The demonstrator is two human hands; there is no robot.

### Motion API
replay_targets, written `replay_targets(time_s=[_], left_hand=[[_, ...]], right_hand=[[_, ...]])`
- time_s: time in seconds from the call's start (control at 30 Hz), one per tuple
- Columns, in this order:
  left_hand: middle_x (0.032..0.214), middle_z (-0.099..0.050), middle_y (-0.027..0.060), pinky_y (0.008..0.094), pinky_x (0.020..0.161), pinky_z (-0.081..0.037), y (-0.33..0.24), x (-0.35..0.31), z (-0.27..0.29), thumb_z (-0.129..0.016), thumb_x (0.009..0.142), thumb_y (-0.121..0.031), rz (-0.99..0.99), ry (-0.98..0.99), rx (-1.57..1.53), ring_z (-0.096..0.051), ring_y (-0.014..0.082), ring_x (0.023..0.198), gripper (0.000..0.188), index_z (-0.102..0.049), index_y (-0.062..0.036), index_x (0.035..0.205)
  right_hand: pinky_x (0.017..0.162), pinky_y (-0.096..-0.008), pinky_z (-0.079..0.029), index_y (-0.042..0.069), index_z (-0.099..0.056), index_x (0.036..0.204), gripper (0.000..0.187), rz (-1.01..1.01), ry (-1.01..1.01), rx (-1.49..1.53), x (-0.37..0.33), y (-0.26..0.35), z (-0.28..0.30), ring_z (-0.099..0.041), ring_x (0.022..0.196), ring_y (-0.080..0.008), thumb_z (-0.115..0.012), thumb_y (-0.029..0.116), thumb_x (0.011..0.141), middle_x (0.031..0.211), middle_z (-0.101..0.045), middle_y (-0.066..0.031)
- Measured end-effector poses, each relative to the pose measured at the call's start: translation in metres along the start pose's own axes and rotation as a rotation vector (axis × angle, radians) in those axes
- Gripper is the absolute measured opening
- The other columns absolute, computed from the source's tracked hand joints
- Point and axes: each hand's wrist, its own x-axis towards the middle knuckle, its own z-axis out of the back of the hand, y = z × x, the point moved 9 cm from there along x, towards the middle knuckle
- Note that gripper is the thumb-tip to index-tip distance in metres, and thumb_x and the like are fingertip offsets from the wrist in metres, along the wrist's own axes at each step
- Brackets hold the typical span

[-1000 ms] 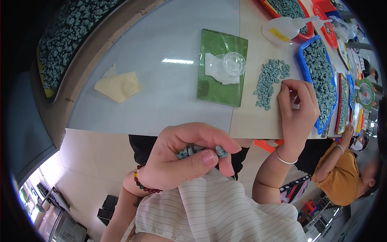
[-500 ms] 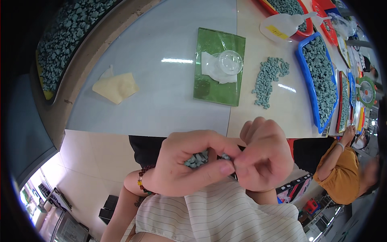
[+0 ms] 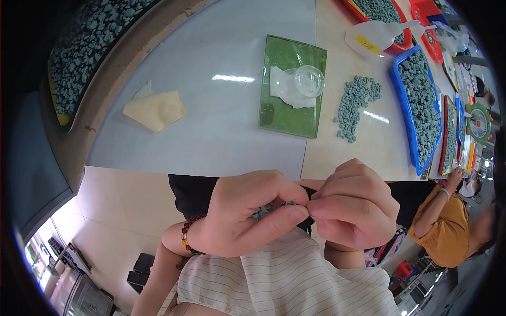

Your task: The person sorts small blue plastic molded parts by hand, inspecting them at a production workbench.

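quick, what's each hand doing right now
Left hand: closed around a bunch of small grey-green stones.
Right hand: closed, fingertips pinched against the left thumb; what it holds cannot be told.

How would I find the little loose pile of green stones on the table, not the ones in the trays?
Start at the pale tabletop and find the flat green glass plate with a clear round dish on it. Just to its right, before the long blue plastic tray, lies the small heap of grey-green pebbles. Unlike its neighbours, it sits bare on the table, in no tray.
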Motion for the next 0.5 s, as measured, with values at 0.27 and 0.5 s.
replay_targets(time_s=[0.27, 0.5], left_hand=[[0.07, -0.059, 0.0082, 0.023, 0.054, -0.045, 0.006, -0.002, 0.008, -0.059, 0.081, -0.01, 0.076, -0.047, -0.11, -0.059, 0.0143, 0.059, 0.012, -0.055, 0.0018, 0.078], [0.072, -0.06, 0.012, 0.0249, 0.056, -0.049, 0.01, -0.013, 0.013, -0.062, 0.081, -0.013, 0.097, -0.125, -0.429, -0.062, 0.0185, 0.062, 0.018, -0.053, 0.0024, 0.084]], right_hand=[[0.051, -0.0274, -0.044, 0.003, -0.064, 0.075, 0.023, 0.119, -0.019, -0.265, 0.017, 0.005, 0.009, -0.056, 0.059, -0.0181, -0.069, -0.001, 0.052, 0.071, -0.057, -0.0051], [0.053, -0.0213, -0.043, -0.002, -0.06, 0.076, 0.017, 0.2, -0.085, -0.614, 0.049, -0.014, -0.002, -0.054, 0.06, -0.0134, -0.067, -0.01, 0.063, 0.072, -0.057, -0.0071]])
